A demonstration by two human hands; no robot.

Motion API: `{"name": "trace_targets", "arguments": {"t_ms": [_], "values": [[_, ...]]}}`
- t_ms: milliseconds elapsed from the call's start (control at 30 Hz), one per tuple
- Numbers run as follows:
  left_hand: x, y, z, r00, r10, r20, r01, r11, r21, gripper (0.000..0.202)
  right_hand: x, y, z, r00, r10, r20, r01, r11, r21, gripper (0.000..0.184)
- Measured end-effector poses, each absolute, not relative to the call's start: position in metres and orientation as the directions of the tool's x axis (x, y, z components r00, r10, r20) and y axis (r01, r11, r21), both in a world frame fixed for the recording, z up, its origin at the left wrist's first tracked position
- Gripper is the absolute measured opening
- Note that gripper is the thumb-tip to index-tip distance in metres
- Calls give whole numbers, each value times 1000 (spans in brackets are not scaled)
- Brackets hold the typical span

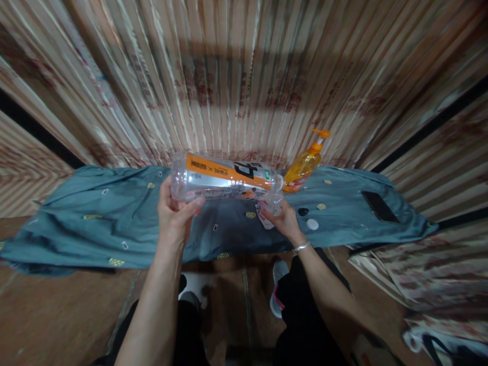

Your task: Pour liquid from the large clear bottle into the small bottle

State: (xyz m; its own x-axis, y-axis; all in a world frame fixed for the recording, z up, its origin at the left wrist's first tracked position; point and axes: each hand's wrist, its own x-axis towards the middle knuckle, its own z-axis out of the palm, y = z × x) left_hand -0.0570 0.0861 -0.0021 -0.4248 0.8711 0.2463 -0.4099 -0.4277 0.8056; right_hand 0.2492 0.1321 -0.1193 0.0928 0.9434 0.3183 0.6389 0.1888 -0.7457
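Note:
My left hand (pixel 177 211) is wrapped round the base end of a large clear plastic bottle (pixel 229 178) with a silver and orange label. The bottle lies sideways in the air above the cloth, its neck pointing right. My right hand (pixel 284 218) is closed on a smaller clear plastic bottle (pixel 272 201) with a pinkish label, right by the large bottle's neck. Whether the two mouths touch, I cannot tell. Just behind that neck stands an orange pump bottle (pixel 303 170) with yellow-orange liquid.
A teal patterned cloth (pixel 95 218) covers the narrow table. On it, to the right, lie a white round cap (pixel 312 224), a small dark round piece (pixel 303 211) and a black phone (pixel 381 207). Corrugated sheeting (pixel 229 76) rises behind. My shoes (pixel 279 290) are below.

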Motion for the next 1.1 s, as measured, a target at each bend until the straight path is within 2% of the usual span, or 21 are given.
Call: {"name": "trace_targets", "arguments": {"t_ms": [833,1100], "values": [[-55,79,4,-408,873,266,-392,-431,813,70,249,132,-114,89,948,305,627,185,-757,73],[-59,82,-6,-389,881,269,-371,-417,830,74,247,134,-116,113,950,289,630,156,-760,64]]}}
